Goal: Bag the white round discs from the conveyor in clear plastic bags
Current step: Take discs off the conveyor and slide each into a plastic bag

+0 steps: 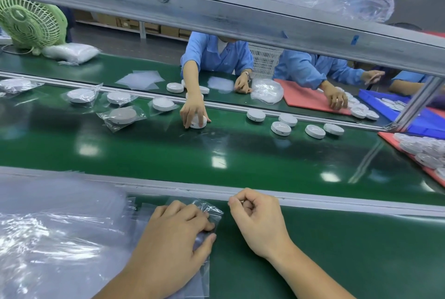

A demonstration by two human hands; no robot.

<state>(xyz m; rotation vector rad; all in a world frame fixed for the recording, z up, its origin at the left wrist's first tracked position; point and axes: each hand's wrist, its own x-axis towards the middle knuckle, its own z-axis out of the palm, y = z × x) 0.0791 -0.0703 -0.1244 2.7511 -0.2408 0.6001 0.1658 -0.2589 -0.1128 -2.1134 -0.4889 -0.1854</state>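
White round discs (287, 119) sit bare on the green conveyor (216, 154) in the head view. That is a loose cluster of five out on the far right of the belt, well apart from the person's hands. Further left along the same belt lie four bagged discs (118, 97), each in its own clear wrapper, one of them nearer than the other three. From across the line, another worker's hand (193, 109) is down on a single disc (199, 122), its fingers wrapped round the rim.

On the near tabletop (337, 250), the left hand (173, 233) lies on a clear plastic bag (207, 210). Its thumb and forefinger are curled and pinch the film near the bag's right edge, and the bag lies flat on the green surface. Just beside it, the right hand (258, 219) is balled up, fingers (237, 200) tucked in against the thumb, right by the metal strip (337, 204) that edges the belt. Whether it has hold of a wisp of the bag's edge cannot be told.

Left of the left hand spreads a big heap of clear bags (55, 226). A green fan (29, 24) stands at the far left, and a grey rail (216, 17) crosses overhead.
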